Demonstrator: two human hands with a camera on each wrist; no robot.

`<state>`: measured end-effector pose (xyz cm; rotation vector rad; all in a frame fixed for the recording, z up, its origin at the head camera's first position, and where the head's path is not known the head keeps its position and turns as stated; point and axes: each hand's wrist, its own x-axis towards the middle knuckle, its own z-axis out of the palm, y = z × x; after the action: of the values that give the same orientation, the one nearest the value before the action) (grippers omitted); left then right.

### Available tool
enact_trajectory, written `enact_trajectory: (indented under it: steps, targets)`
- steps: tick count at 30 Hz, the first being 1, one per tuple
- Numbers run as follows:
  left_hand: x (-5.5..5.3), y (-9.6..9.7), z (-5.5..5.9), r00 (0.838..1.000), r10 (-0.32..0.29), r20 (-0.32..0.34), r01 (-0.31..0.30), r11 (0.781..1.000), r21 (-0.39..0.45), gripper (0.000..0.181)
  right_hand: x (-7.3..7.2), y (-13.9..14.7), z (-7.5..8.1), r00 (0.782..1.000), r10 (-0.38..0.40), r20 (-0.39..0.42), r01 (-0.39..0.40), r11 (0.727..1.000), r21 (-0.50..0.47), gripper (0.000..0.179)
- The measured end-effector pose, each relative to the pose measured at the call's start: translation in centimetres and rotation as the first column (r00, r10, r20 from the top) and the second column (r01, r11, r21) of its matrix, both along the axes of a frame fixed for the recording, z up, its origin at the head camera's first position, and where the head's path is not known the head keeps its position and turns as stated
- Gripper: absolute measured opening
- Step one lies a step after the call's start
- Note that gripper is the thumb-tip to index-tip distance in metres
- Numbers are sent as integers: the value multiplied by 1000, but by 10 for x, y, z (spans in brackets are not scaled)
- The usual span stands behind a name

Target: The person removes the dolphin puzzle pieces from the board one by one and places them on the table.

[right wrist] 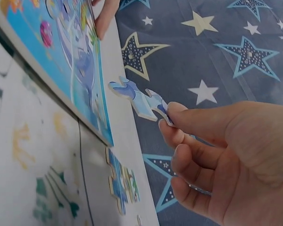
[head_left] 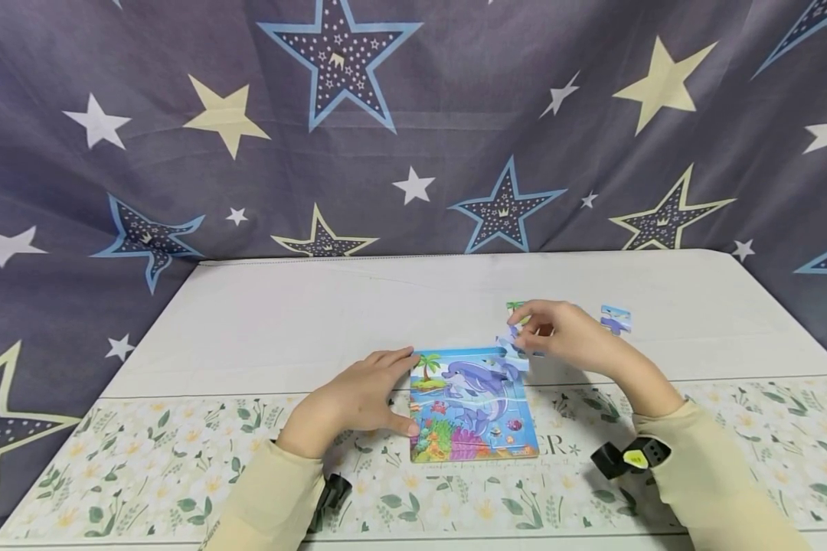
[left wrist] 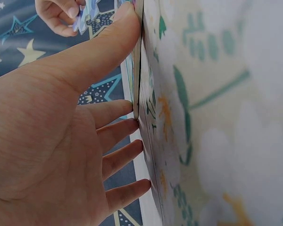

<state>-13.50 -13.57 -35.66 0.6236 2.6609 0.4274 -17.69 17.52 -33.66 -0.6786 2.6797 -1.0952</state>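
A jigsaw puzzle board (head_left: 469, 409) with a dolphin, a palm tree and coral lies on the table. My left hand (head_left: 361, 390) rests along its left side, fingers spread and thumb on the board's edge. Above the far right corner, my right hand (head_left: 568, 333) pinches a blue and purple puzzle piece (right wrist: 141, 103) between thumb and fingertips. The right wrist view shows it held clear of the board, tilted, its knobbed outline visible. Whether it is one piece or several joined, I cannot tell.
A loose puzzle piece (head_left: 616, 319) lies to the right of my right hand. Another with green on it (head_left: 515, 306) is partly hidden behind that hand. The table (head_left: 303, 321) has a floral band in front, and a star-patterned cloth (head_left: 413, 138) hangs behind.
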Motion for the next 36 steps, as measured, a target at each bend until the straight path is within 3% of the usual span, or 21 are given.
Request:
enact_trajectory:
  steps: [9,36]
  targets:
    - [0,0,0,1000,2,3,-2,1000,-7,101,-5,15,1,998,-48,-26,49,998,25,23]
    - [-1,0,0,1000,-6,-4,6,1000,-6,102,-20,60,-7,994,-111,11,111,992,59,26]
